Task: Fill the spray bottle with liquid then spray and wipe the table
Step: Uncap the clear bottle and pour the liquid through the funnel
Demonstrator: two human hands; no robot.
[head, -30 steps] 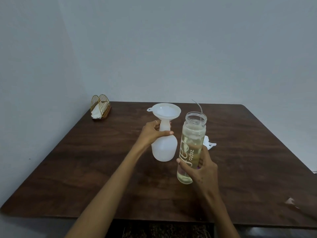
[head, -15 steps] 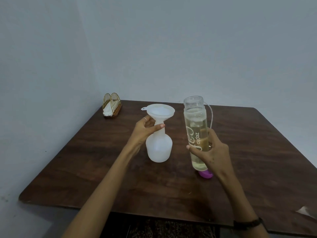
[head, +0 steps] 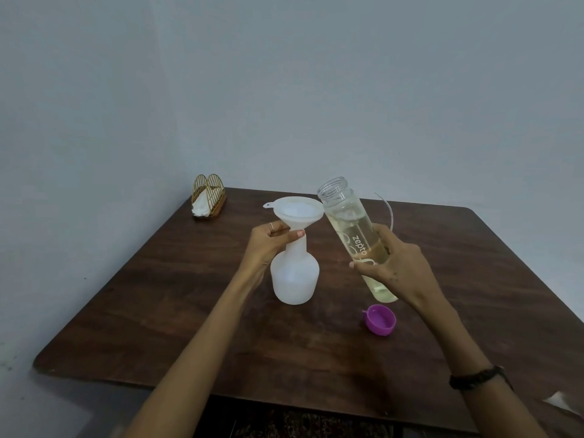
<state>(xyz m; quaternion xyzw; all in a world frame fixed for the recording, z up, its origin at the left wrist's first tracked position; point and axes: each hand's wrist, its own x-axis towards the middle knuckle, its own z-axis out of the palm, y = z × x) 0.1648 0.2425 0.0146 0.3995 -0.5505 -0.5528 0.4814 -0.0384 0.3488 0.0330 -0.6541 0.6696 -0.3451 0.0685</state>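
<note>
The white spray bottle (head: 295, 276) stands upright on the dark wooden table (head: 177, 298), near its middle, with its spray top off. A white funnel (head: 298, 213) sits in its neck, the wide mouth facing up and a small tab sticking out to the left. The left hand (head: 268, 245) steadies the funnel's stem just above the neck, its fingers (head: 292, 237) pinching the stem; a thin ring shows on one finger.

Just to the right, the right hand (head: 392, 270) holds a clear bottle (head: 357, 238) off the table, tilted so its open mouth leans toward the funnel's rim. The right hand's fingers wrap around the bottle's lower half, closed on it. Pale yellow liquid fills most of the bottle, and the word "zepto" is printed on its side. No liquid appears to be leaving the mouth, though the view is too soft to be certain. A dark band sits on the right wrist.

A purple cap (head: 379, 320) lies on the table below the clear bottle, open side up. Behind the right hand a thin curved tube (head: 388, 207) rises; what it joins is hidden. At the far left corner stands a gold wire holder (head: 209, 197) with white napkins.
</note>
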